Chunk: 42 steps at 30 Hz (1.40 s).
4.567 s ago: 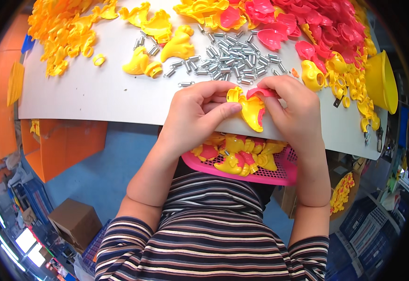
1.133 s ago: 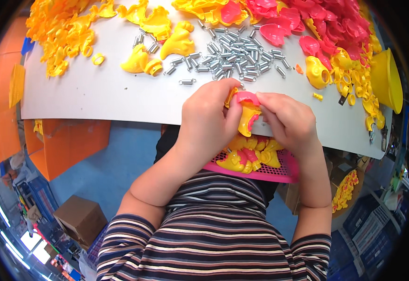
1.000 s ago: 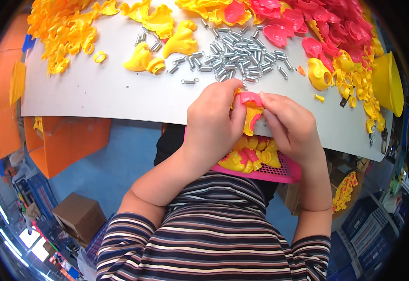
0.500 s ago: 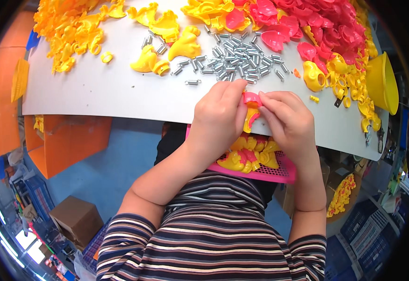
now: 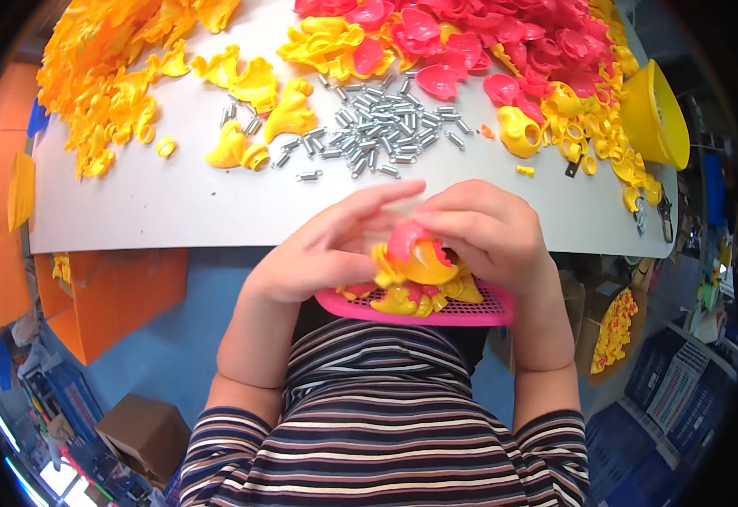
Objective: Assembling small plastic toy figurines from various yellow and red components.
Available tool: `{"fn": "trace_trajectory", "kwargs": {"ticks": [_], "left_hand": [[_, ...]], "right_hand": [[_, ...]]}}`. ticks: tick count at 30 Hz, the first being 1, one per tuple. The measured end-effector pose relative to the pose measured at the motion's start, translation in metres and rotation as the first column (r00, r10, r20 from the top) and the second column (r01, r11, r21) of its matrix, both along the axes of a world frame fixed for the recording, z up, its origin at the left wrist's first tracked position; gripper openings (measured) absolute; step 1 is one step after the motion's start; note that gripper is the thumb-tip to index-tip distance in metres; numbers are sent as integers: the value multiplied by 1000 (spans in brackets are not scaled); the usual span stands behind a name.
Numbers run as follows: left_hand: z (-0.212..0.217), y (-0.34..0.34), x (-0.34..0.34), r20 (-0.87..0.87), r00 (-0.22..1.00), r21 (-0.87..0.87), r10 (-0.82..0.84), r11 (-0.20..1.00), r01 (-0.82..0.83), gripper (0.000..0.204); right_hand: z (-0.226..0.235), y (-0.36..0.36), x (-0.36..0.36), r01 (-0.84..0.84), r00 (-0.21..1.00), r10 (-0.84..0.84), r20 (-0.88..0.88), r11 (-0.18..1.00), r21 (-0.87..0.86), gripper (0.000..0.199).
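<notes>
Both hands meet at the near table edge. Right hand (image 5: 491, 232) pinches a yellow toy piece (image 5: 424, 264) with a pink cap (image 5: 405, 239) on top; left hand (image 5: 331, 245) steadies it from 9 o'clock, fingers loosely spread, thumb under. Compared with half a second ago the piece has dropped from the tabletop edge to just above the pink basket (image 5: 470, 308) on the lap, so the cap looks seated, though the joint is hidden by fingers. Finished pieces lie in the basket. Metal springs (image 5: 377, 135) are piled at 12 o'clock on the white table (image 5: 174, 203), pink shells (image 5: 470, 42) at 1 o'clock, yellow shells (image 5: 107, 76) at 10 o'clock, yellow funnel (image 5: 652, 114) at 2 o'clock.
</notes>
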<state>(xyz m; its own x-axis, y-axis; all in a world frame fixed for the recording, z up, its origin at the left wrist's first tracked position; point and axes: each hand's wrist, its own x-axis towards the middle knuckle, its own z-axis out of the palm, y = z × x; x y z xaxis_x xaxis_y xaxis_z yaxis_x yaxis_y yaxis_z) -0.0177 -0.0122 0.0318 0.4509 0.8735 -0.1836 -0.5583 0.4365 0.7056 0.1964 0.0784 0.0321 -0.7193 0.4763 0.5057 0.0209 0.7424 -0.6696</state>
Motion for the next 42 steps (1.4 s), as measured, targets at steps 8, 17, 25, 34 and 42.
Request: {"fn": "trace_trajectory", "kwargs": {"ticks": [8, 17, 25, 34, 42], "left_hand": [[-18, 0, 12, 231, 966, -180, -112, 971, 156, 49], [-11, -19, 11, 274, 931, -223, 243, 957, -184, 43], [-5, -40, 1, 117, 890, -191, 441, 889, -416, 40], [-9, -54, -29, -47, 733, -42, 678, 732, -680, 40], [-12, -42, -29, -19, 572, 82, 820, 572, -816, 42]], "right_hand": [[21, 15, 9, 4, 999, -2, 52, 999, -43, 14], [21, 86, 19, 660, 738, -602, 306, 737, -144, 20], [16, 62, -92, 178, 940, -176, 294, 984, 21, 22], [1, 61, -153, 68, 834, -206, 512, 959, 275, 40], [26, 79, -121, 132, 952, 25, 305, 866, -483, 44]]}}
